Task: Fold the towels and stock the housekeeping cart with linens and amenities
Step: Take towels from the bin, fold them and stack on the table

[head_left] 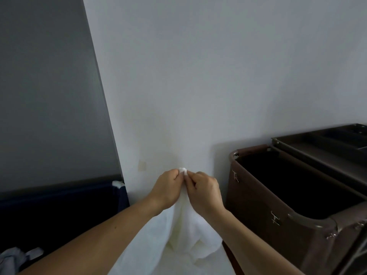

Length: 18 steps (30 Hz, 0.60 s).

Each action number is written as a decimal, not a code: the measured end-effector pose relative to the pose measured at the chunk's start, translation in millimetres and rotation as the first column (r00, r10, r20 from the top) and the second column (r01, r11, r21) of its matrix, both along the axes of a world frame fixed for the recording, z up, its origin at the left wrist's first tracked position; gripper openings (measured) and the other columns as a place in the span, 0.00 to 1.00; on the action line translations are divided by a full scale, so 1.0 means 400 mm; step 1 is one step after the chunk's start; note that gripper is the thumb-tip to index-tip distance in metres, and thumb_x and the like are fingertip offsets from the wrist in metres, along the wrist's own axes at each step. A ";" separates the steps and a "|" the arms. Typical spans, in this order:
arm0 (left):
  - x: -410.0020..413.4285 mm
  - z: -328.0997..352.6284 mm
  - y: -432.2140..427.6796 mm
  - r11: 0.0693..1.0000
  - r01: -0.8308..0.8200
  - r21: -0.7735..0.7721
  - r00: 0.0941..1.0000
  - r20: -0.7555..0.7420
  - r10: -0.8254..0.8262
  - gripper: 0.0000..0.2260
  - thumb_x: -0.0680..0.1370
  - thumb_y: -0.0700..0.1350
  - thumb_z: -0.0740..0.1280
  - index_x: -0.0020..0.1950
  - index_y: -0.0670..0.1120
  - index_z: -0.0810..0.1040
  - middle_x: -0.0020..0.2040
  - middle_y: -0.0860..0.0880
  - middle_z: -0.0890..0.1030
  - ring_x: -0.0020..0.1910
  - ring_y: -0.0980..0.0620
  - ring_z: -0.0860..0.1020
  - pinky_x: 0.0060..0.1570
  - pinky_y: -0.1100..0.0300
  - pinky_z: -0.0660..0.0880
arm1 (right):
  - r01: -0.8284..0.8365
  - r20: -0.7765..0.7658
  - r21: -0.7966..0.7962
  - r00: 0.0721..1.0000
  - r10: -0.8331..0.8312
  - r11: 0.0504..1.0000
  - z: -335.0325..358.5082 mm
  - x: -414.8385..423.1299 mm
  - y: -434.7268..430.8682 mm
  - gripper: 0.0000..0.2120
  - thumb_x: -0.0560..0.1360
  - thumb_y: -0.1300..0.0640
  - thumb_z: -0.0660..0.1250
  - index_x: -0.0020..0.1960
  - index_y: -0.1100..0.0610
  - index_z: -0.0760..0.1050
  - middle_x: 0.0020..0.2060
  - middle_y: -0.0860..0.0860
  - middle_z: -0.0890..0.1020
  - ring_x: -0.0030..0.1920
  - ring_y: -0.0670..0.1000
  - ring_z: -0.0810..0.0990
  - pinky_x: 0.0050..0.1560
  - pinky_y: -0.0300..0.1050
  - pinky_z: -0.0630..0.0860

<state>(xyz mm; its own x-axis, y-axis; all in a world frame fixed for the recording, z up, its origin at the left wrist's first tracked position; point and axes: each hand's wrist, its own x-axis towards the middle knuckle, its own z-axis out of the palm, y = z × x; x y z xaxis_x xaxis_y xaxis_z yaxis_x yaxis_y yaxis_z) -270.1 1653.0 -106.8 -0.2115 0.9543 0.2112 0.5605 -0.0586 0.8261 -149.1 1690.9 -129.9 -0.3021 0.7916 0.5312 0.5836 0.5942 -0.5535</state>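
One white towel (pixel 184 231) hangs in front of a pale wall (pixel 198 76), held up by two bare hands that meet at its top edge. The left hand (pixel 167 188) has its fingers curled in, pinching a small bunched corner of the towel between thumb and fingertips. The right hand (pixel 204 192) is curled the same way and pinches the cloth right beside it, so the two hands touch or nearly touch at the knuckles. The rest of the towel falls in loose folds between and below the two forearms, down past the bottom edge of the view.

To the right stands one brown housekeeping cart (pixel 258 199), near the right forearm. Its open linen bag is dark inside, and two small metal clasps (pixel 275 218) show on its side wall. Behind the bag, one dark top tray (pixel 317 143) is split into compartments; what they hold cannot be made out.

To the left sits one dark blue bin (pixel 59 193), with a scrap of white cloth (pixel 117 184) on its corner. A crumpled heap of grey-white linen (pixel 14 257) lies at the lower left.
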 end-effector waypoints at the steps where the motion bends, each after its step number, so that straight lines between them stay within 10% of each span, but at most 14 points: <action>1: 0.000 0.002 -0.005 0.999 0.023 -0.023 0.998 0.052 -0.021 0.17 0.84 0.49 0.56 0.42 0.42 0.77 0.34 0.56 0.78 0.36 0.53 0.74 0.43 0.56 0.73 | -0.029 -0.012 -0.048 1.000 0.028 0.998 -0.003 0.001 -0.002 0.17 0.83 0.51 0.58 0.45 0.58 0.80 0.34 0.46 0.73 0.35 0.49 0.73 0.36 0.40 0.64; 5: -0.017 0.019 -0.030 0.992 0.120 -0.044 0.971 0.215 -0.108 0.15 0.75 0.50 0.58 0.47 0.42 0.79 0.46 0.41 0.81 0.50 0.38 0.78 0.57 0.40 0.75 | -0.332 -0.360 -0.367 0.912 0.197 0.869 0.004 0.005 -0.012 0.17 0.79 0.49 0.56 0.43 0.59 0.77 0.40 0.42 0.76 0.39 0.45 0.75 0.41 0.33 0.69; 13: -0.102 0.026 -0.062 0.993 0.115 0.002 0.993 0.014 -0.115 0.07 0.80 0.48 0.67 0.54 0.48 0.83 0.45 0.47 0.85 0.47 0.47 0.83 0.52 0.47 0.80 | -0.833 -0.805 -0.465 0.539 0.249 0.298 0.019 0.052 0.013 0.27 0.77 0.57 0.45 0.63 0.65 0.77 0.59 0.62 0.81 0.60 0.58 0.80 0.62 0.51 0.77; 15: -0.112 0.033 -0.066 0.997 0.081 0.010 0.996 -0.020 -0.081 0.06 0.80 0.46 0.66 0.53 0.48 0.83 0.45 0.47 0.85 0.46 0.46 0.83 0.52 0.45 0.79 | -0.784 -0.722 -0.493 0.610 0.326 0.377 0.021 0.055 0.020 0.25 0.76 0.56 0.50 0.63 0.63 0.79 0.56 0.59 0.84 0.59 0.58 0.81 0.59 0.51 0.78; 18: -0.137 0.064 -0.068 0.994 0.032 0.104 0.999 -0.010 -0.032 0.08 0.81 0.44 0.65 0.47 0.49 0.84 0.42 0.48 0.84 0.43 0.48 0.81 0.47 0.49 0.78 | -0.476 -0.443 -0.420 0.851 0.283 0.773 0.021 0.061 0.054 0.14 0.75 0.61 0.65 0.59 0.52 0.81 0.51 0.48 0.86 0.56 0.53 0.82 0.56 0.45 0.77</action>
<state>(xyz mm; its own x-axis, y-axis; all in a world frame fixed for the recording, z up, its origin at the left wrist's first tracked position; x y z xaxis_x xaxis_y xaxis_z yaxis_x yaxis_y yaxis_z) -324.8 1625.7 -81.2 -0.1790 0.9334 0.3111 0.5636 -0.1619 0.8100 -124.6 1712.6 -121.4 -0.5150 0.8278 0.2225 0.0904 0.3105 -0.9463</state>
